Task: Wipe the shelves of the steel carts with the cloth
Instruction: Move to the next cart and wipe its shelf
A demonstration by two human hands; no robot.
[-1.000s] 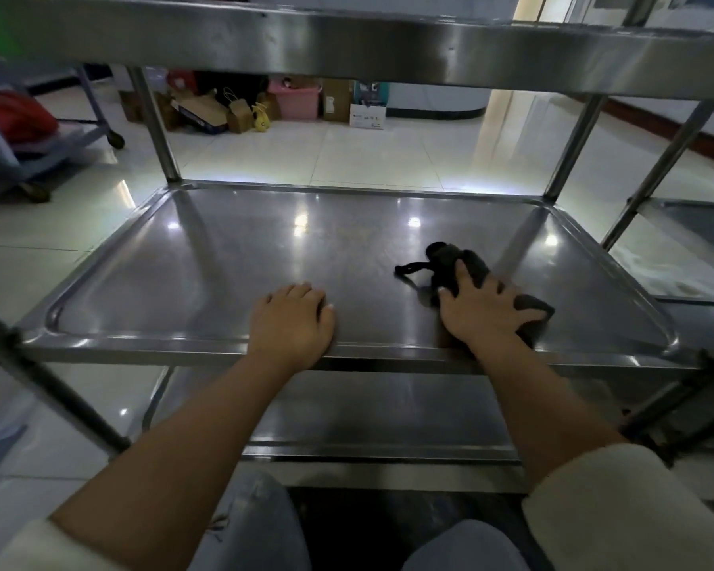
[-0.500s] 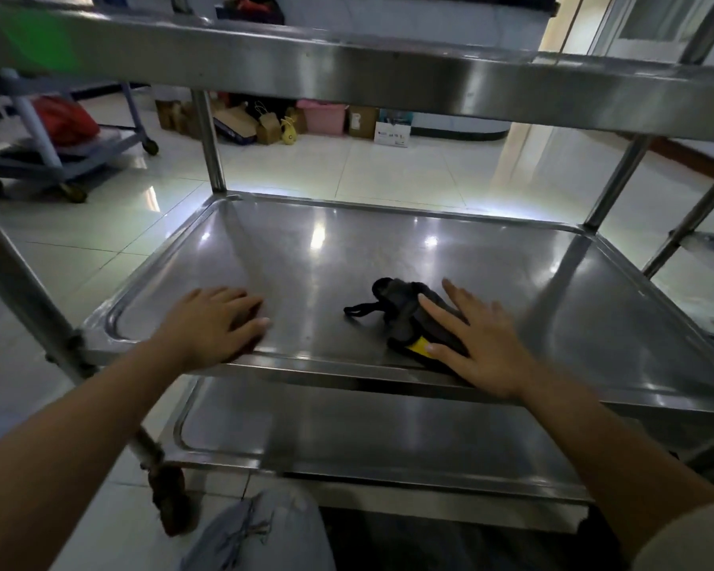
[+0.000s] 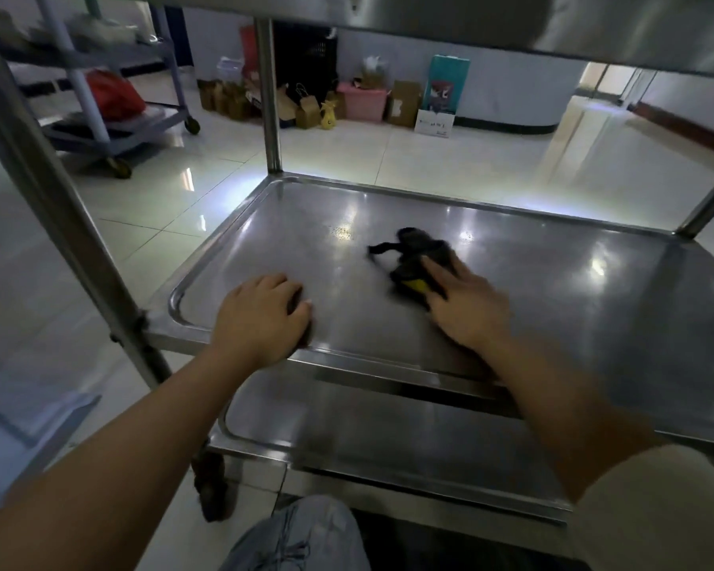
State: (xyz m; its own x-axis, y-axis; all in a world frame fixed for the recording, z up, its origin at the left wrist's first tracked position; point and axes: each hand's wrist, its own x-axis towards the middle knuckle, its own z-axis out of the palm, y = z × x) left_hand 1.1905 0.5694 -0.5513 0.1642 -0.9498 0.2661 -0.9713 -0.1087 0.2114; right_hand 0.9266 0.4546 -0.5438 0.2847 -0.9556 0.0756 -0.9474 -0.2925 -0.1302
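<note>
The steel cart's middle shelf [image 3: 553, 290] fills the centre of the head view. A dark cloth [image 3: 417, 253] with a yellow patch lies bunched on it. My right hand [image 3: 466, 307] lies flat on the cloth's near end, fingers spread, pressing it onto the steel. My left hand [image 3: 260, 315] rests palm down on the shelf's front left corner, fingers curled over the front rim. A lower shelf [image 3: 388, 438] shows beneath, and the top shelf's edge [image 3: 512, 18] crosses overhead.
Steel uprights stand at the near left [image 3: 58, 199], back left [image 3: 269, 96] and back right [image 3: 709, 204]. A grey cart [image 3: 112, 129] holding a red bag stands at left. Boxes and a pink bin [image 3: 363, 101] line the far wall. My knee [image 3: 301, 537] is below.
My right hand has slid the cloth leftward along the shelf. My left hand has shifted toward the shelf's left corner, and my view has turned left and lowered.
</note>
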